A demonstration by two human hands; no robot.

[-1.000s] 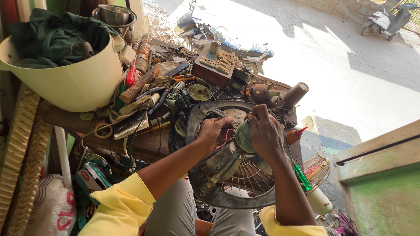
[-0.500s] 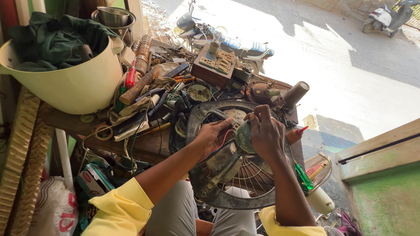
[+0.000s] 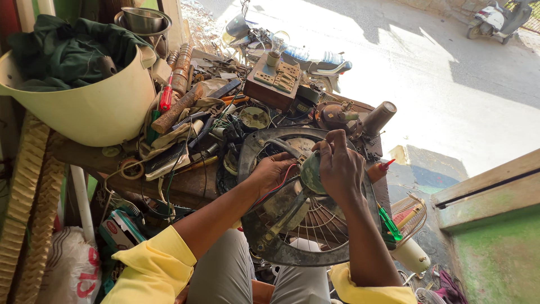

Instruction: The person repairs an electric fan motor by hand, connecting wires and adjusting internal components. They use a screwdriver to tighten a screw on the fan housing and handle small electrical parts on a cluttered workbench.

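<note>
A round grey metal fan frame (image 3: 251, 163) with a wire grill leans against the cluttered wooden workbench (image 3: 185, 188) above my lap. My left hand (image 3: 274, 170) rests on the frame's centre, its fingers pinching thin red wires by the greenish motor hub (image 3: 310, 174). My right hand (image 3: 339, 165) curls over the hub from the right, fingertips pressed to its top edge. Both forearms come out of yellow sleeves.
A pale plastic tub (image 3: 95, 110) holding green cloth stands at the left. Screwdrivers, wires, a wooden switch board (image 3: 273, 81) and a metal cylinder (image 3: 378, 117) crowd the bench. A green-handled screwdriver (image 3: 389, 224) lies at the right. A sunlit street with a scooter (image 3: 493, 18) lies beyond.
My right hand's fingers have shifted slightly over the hub's top. My left hand stays on the wires. The view has barely moved.
</note>
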